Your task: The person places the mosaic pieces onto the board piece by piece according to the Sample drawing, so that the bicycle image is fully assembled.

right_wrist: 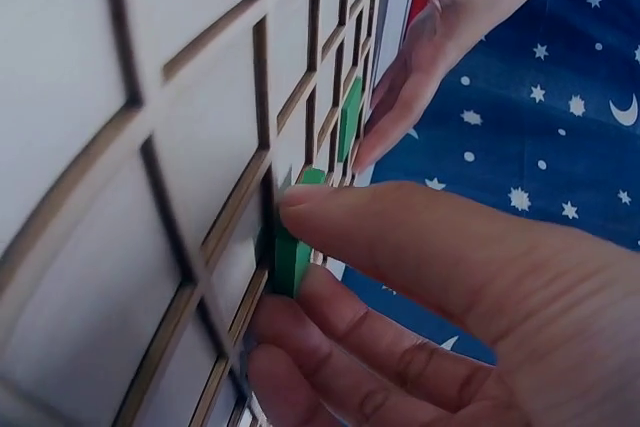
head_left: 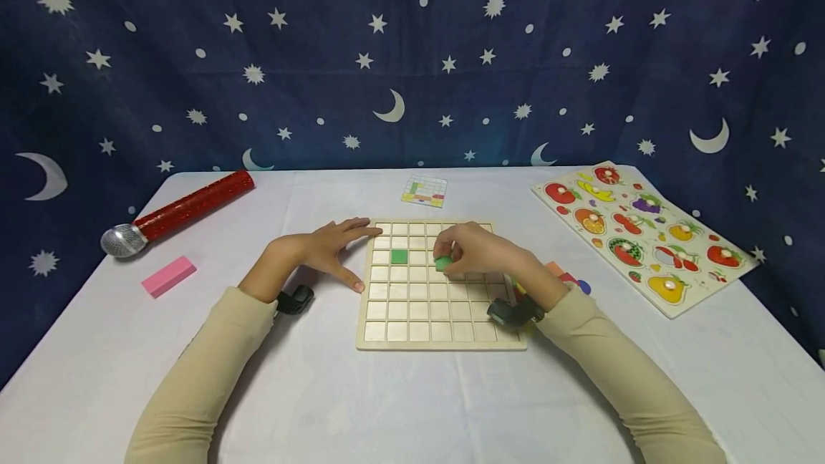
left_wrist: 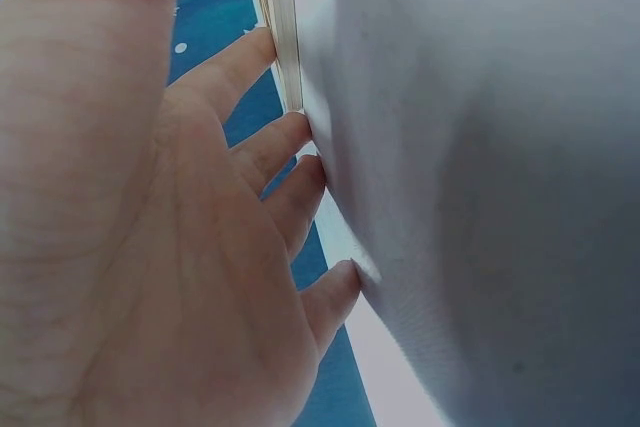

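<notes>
Placing step, seemingly; right hand (head_left: 473, 249) pinches green block (head_left: 442, 263) over gridded board (head_left: 441, 345), right of green square (head_left: 399, 256); left hand (head_left: 329, 249), fingers spread wide, touches board's left edge; next move likely calls for squaring block to a cell.

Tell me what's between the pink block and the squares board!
In the head view, the left hand, its black wrist device and white tablecloth lie between the pink block and the board.

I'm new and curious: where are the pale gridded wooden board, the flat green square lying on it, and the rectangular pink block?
Board (head_left: 417, 291), head view: bare cell.
Green square (head_left: 399, 256), head view: top face.
Pink block (head_left: 169, 276), head view: top face.
</notes>
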